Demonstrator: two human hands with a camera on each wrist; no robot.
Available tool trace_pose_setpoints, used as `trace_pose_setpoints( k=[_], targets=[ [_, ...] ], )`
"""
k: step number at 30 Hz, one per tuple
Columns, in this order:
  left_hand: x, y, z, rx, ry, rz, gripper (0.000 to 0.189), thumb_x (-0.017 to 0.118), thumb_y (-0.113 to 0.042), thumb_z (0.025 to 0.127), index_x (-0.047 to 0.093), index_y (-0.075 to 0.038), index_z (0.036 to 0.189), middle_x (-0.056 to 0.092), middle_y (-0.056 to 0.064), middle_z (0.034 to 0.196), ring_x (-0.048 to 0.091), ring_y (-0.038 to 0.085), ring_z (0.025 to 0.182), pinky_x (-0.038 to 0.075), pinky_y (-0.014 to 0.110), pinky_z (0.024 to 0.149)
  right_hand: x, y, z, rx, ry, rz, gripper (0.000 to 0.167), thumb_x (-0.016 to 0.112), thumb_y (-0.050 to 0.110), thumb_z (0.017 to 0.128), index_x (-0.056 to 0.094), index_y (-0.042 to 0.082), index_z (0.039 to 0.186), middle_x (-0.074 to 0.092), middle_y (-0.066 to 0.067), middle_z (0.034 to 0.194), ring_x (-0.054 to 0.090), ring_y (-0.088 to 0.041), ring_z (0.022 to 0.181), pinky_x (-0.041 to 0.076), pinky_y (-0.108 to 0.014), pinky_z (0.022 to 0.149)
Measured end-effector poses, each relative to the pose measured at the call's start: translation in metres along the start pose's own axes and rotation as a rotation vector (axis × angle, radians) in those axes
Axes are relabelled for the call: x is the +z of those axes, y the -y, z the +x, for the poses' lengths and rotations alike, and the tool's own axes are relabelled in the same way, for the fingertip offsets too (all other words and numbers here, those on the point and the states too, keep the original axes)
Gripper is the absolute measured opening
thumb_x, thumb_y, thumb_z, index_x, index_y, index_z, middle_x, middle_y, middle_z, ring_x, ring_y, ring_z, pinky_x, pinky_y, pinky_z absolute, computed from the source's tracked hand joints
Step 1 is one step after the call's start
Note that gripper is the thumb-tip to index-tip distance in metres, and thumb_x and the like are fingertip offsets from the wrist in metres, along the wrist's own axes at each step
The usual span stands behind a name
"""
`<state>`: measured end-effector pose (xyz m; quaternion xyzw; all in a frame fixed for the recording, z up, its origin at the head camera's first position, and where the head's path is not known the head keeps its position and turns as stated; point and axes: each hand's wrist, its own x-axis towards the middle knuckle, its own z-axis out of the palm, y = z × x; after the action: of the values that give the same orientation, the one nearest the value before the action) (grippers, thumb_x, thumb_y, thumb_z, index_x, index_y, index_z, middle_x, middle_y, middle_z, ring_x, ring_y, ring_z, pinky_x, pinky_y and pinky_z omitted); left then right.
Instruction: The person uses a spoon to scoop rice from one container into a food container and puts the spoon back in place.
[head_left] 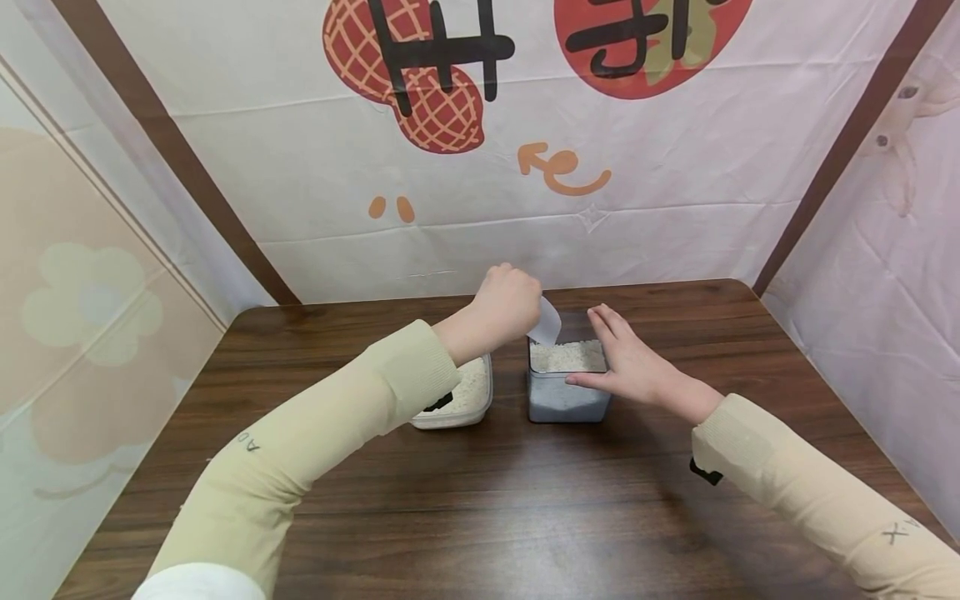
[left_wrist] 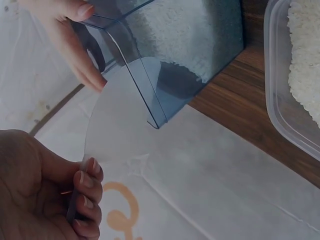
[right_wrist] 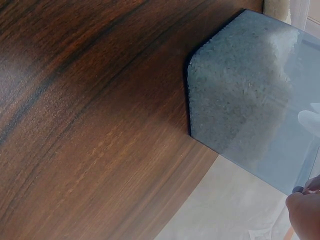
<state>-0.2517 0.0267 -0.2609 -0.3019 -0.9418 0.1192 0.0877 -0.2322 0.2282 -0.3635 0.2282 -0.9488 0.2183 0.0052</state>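
My left hand (head_left: 508, 302) grips a translucent white plastic scoop (head_left: 547, 323) by its handle end. The rounded blade dips past the rim of a bluish clear square box (head_left: 567, 398), which holds white rice (head_left: 567, 357). In the left wrist view, curled fingers (left_wrist: 89, 192) and thumb pinch the scoop, whose blade tip is inside the box mouth. My right hand (head_left: 633, 367) is at the box's right side, thumb along the front rim and the other fingers stretched out toward the far corner. The right wrist view shows rice (right_wrist: 235, 85) through the box wall.
Left of the box, a shallow clear tub (head_left: 487, 400) of rice stands on the dark wooden table (head_left: 480, 508), partly hidden by the left forearm. A white printed cloth wall (head_left: 465, 242) rises behind the table's far edge.
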Motion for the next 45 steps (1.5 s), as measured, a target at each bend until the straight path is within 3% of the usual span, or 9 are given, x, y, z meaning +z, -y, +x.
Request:
trace_pose_setpoints(
  k=[10, 18, 27, 38, 45],
  targets=[
    [-0.002, -0.014, 0.01, -0.024, 0.138, -0.004, 0.024, 0.045, -0.018, 0.093, 0.068, -0.012, 0.094, 0.065, 0.005, 0.088, 0.057, 0.022, 0.079, 0.047, 0.034, 0.07, -0.001, 0.0, 0.0, 0.003, 0.007, 0.001, 0.108, 0.058, 0.065, 0.074, 0.012, -0.004, 0.143, 0.007, -0.018, 0.149, 0.004, -0.03, 0.137, 0.02, -0.046, 0.106],
    [0.002, -0.021, 0.018, -0.044, 0.163, 0.033, 0.025, 0.044, -0.021, 0.092, 0.067, -0.014, 0.099, 0.065, 0.005, 0.094, 0.057, 0.023, 0.083, 0.047, 0.035, 0.072, -0.001, 0.0, 0.0, -0.001, 0.003, 0.0, 0.107, 0.059, 0.063, 0.074, 0.012, -0.004, 0.143, 0.008, -0.019, 0.149, 0.005, -0.03, 0.137, 0.02, -0.046, 0.105],
    [0.008, -0.031, 0.024, -0.052, 0.247, 0.073, 0.027, 0.041, -0.024, 0.095, 0.065, -0.018, 0.105, 0.063, 0.001, 0.094, 0.057, 0.019, 0.084, 0.047, 0.031, 0.073, -0.001, -0.001, 0.0, -0.004, 0.006, 0.011, 0.107, 0.059, 0.064, 0.074, 0.012, -0.004, 0.143, 0.008, -0.018, 0.149, 0.005, -0.03, 0.137, 0.02, -0.046, 0.105],
    [0.021, -0.039, 0.023, -0.043, 0.296, 0.029, 0.03, 0.04, -0.024, 0.095, 0.066, -0.015, 0.108, 0.064, 0.003, 0.1, 0.057, 0.021, 0.09, 0.046, 0.033, 0.077, -0.001, 0.0, -0.001, -0.008, 0.01, 0.017, 0.106, 0.059, 0.063, 0.075, 0.012, -0.004, 0.143, 0.007, -0.018, 0.149, 0.004, -0.03, 0.138, 0.019, -0.046, 0.106],
    [0.025, -0.04, 0.024, -0.049, 0.334, 0.022, 0.029, 0.041, -0.025, 0.095, 0.066, -0.016, 0.106, 0.063, 0.002, 0.094, 0.055, 0.018, 0.083, 0.045, 0.03, 0.072, -0.002, 0.001, -0.001, -0.003, 0.019, 0.027, 0.107, 0.059, 0.063, 0.075, 0.011, -0.004, 0.143, 0.006, -0.018, 0.15, 0.003, -0.029, 0.138, 0.019, -0.046, 0.106]
  ],
)
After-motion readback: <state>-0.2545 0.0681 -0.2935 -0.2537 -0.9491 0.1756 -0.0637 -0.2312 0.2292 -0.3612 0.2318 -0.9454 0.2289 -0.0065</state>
